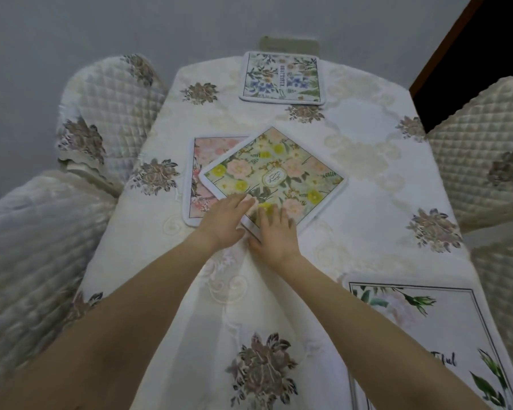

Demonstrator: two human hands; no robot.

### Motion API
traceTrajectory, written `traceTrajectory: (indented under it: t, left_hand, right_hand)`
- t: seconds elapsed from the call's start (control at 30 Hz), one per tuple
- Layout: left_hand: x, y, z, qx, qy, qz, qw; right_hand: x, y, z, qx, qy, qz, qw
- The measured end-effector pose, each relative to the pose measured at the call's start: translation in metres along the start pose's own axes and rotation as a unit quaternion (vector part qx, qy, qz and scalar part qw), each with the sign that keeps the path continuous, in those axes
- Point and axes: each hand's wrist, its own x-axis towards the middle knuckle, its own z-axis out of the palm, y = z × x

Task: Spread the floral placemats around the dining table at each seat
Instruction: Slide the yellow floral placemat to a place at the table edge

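Observation:
A yellow-and-pink floral placemat [282, 170] lies turned like a diamond in the middle of the table, overlapping a pink floral placemat [199, 179] beneath it on the left. My left hand [225, 220] rests flat on the near left edge of the yellow mat. My right hand [274, 232] presses on its near corner, thumb under the edge. A blue-flowered placemat [282, 76] lies at the far end of the table. A white placemat with green leaves [421, 335] sits at the near right.
The table wears a cream tablecloth [367, 161] with embroidered flower clusters. Quilted covered chairs stand at far left [107, 96], near left [33, 255] and right [483, 149]. A grey wall is behind, with a dark doorway [480, 54] at top right.

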Motion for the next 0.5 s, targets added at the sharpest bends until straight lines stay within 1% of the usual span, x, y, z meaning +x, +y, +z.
traceTrajectory:
  t: [0.13,0.27,0.37,0.5]
  left_hand:
    - [0.013,-0.017,0.010,0.015,-0.026,-0.006,1.000]
    - [0.017,-0.024,0.012,0.025,-0.026,-0.002,0.999]
    - [0.017,-0.023,0.010,0.032,-0.007,0.009,0.999]
    - [0.008,-0.013,0.002,0.029,-0.001,0.008,1.000]
  right_hand:
    - [0.018,-0.003,0.007,-0.064,-0.040,0.010,0.997]
    - [0.020,-0.008,0.002,-0.154,-0.073,-0.005,0.985]
    - [0.017,-0.006,-0.012,-0.171,-0.063,-0.046,0.982]
    - [0.003,0.002,-0.030,-0.161,-0.065,-0.080,0.982]
